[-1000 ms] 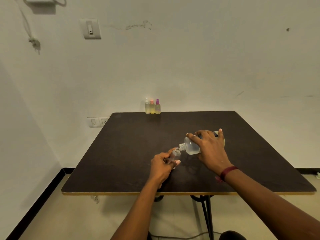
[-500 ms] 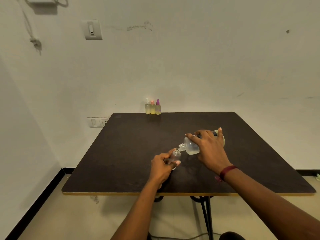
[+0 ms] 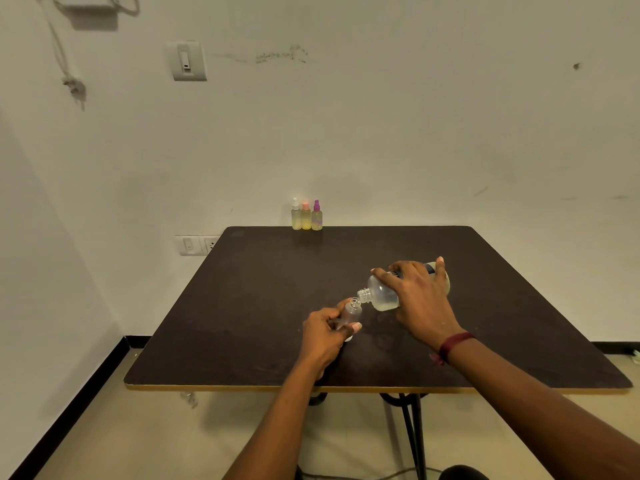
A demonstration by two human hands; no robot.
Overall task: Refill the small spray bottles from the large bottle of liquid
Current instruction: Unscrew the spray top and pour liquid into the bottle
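Over the last second almost nothing moves, so I read this as a pour held steady rather than a new step. My right hand (image 3: 420, 299) stays clamped over the large bottle (image 3: 381, 296), fingers wrapped across its body. The bottle lies nearly on its side above the table (image 3: 259, 306), its open neck aimed left and down. My left hand (image 3: 325, 332) keeps its fingers and thumb curled round the small bottle (image 3: 351, 315), uncapped and tipped towards the big one, near the middle of the table. The two mouths sit just beside each other; I cannot tell if they touch, or whether liquid is crossing. Pale liquid pools low in the large bottle. Three capped spray bottles (image 3: 306, 216) stand at the far edge, seemingly filled already, so this one looks like the last.
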